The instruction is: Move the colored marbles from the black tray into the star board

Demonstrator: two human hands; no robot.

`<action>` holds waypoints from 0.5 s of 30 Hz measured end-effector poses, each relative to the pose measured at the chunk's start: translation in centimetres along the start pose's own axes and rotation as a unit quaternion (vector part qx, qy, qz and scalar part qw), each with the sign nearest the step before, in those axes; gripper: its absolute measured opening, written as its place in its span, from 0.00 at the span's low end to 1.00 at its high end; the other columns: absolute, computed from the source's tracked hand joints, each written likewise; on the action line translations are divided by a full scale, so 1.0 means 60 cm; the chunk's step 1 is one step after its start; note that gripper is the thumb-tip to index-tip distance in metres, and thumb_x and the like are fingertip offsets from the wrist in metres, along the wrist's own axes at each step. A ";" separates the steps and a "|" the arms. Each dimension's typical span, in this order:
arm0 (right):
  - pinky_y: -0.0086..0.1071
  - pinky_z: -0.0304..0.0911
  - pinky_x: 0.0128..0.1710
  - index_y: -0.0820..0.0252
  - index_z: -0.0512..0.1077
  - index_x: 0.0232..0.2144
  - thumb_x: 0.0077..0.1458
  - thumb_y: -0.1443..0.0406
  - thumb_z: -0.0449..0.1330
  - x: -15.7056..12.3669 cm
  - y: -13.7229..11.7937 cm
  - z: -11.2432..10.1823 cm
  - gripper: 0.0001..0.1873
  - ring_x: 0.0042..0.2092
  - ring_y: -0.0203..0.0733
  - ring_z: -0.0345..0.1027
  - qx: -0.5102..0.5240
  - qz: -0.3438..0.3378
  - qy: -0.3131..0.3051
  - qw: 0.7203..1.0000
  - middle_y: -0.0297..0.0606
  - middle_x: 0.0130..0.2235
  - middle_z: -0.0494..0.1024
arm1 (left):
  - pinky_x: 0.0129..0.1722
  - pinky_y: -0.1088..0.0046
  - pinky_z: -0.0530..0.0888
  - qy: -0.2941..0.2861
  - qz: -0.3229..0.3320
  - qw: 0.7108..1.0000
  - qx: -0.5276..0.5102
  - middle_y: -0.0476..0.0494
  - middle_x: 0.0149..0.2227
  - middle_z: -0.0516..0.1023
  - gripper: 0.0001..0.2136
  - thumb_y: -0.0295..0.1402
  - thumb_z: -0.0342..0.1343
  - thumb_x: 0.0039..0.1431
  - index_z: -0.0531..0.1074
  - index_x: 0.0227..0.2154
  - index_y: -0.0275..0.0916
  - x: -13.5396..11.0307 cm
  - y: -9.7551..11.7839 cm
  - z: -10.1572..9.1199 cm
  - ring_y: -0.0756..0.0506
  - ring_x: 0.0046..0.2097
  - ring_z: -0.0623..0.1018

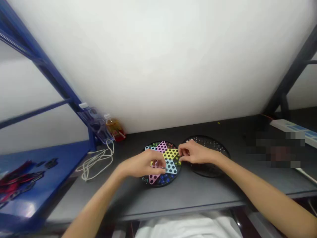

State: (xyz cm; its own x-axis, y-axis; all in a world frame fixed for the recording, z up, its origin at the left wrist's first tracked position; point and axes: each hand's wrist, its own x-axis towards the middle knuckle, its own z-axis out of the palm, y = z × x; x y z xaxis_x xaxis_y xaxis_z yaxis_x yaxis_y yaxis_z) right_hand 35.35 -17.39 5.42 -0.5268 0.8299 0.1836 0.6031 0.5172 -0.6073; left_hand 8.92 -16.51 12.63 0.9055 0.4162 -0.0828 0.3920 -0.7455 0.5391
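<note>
A round Chinese checkers board (169,157) with a coloured star of pink, yellow, blue and green triangles lies on the dark grey table (203,191). Small marbles sit around its rim. My left hand (143,164) rests over the board's left part, fingers curled in a pinch near the star's centre. My right hand (195,152) hovers at the board's right edge, fingertips pinched together. What either pinch holds is too small to make out. A second round black tray (210,145) with rows of small dots lies just right of the board, under my right wrist.
A coiled white cable (97,158) lies at the table's left. Clear bottles (97,124) and an amber one (116,129) stand by a blue metal rack (49,76). A blue shelf (29,185) is at left. A white power strip (294,127) sits far right.
</note>
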 end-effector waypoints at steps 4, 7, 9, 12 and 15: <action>0.26 0.54 0.26 0.61 0.73 0.29 0.48 0.62 0.66 0.002 0.002 0.000 0.08 0.23 0.32 0.61 0.004 -0.009 0.009 1.000 0.29 0.22 0.71 | 0.34 0.75 0.67 0.019 0.028 0.999 0.036 0.46 0.31 0.77 0.07 0.35 0.59 0.56 0.76 0.33 0.37 0.049 0.011 0.007 0.49 0.33 0.74; 0.26 0.55 0.27 0.62 0.73 0.30 0.53 0.63 0.62 0.004 0.009 -0.003 0.06 0.24 0.33 0.62 -0.009 0.003 0.058 0.998 0.31 0.23 0.72 | 0.32 0.75 0.67 0.006 0.050 0.997 0.056 0.46 0.29 0.76 0.05 0.33 0.60 0.54 0.76 0.32 0.37 0.076 0.010 0.022 0.49 0.31 0.74; 0.26 0.55 0.28 0.62 0.73 0.30 0.55 0.63 0.59 0.005 0.014 -0.004 0.07 0.25 0.33 0.63 -0.023 0.011 0.085 0.996 0.32 0.24 0.73 | 0.32 0.75 0.67 0.008 0.053 0.995 0.082 0.46 0.29 0.76 0.04 0.31 0.60 0.54 0.76 0.32 0.37 0.084 0.006 0.032 0.49 0.31 0.74; 0.27 0.55 0.29 0.61 0.73 0.32 0.58 0.63 0.58 0.006 0.020 -0.005 0.07 0.26 0.34 0.64 -0.042 0.016 0.090 0.995 0.33 0.25 0.74 | 0.33 0.75 0.67 0.007 0.053 0.993 0.109 0.46 0.30 0.76 0.05 0.29 0.60 0.53 0.76 0.34 0.37 0.086 -0.001 0.038 0.48 0.32 0.74; 0.27 0.55 0.30 0.61 0.73 0.33 0.58 0.63 0.57 0.006 0.021 -0.003 0.08 0.26 0.34 0.64 -0.061 0.019 0.083 0.994 0.33 0.25 0.75 | 0.32 0.75 0.66 0.022 0.047 0.992 0.118 0.46 0.29 0.76 0.04 0.29 0.58 0.54 0.76 0.33 0.37 0.085 -0.006 0.039 0.49 0.31 0.73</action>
State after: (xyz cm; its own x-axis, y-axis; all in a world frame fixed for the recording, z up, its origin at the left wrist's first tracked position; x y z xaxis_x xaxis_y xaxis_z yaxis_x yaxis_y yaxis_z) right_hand 36.02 -16.44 4.84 -0.4014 0.8674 0.2940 0.6943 0.4975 -0.5200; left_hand 13.80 -15.31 10.06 0.9340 0.3572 -0.0016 0.3375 -0.8810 0.3316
